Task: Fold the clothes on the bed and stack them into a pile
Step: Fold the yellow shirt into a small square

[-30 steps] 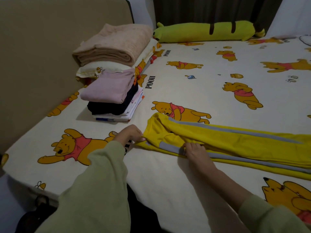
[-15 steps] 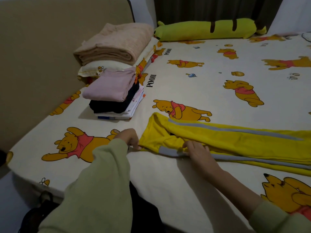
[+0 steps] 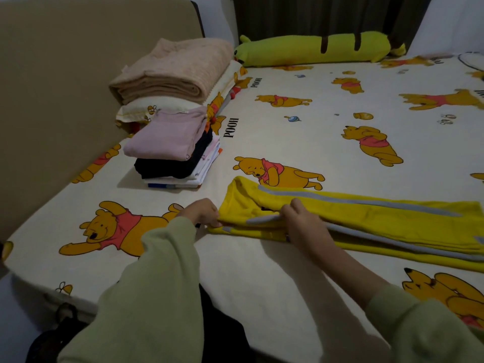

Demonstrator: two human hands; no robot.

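Yellow trousers with grey side stripes (image 3: 366,218) lie lengthwise on the cartoon-bear bed sheet (image 3: 301,132); the left hand (image 3: 201,212) pinches their waist end and the right hand (image 3: 301,221) grips a fold beside it. Behind sits a folded pile topped by a pink garment (image 3: 167,137).

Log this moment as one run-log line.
step: folding yellow trousers | left hand: pinches waist end | right hand: grips upper layer | pile: stacked, apart | bed
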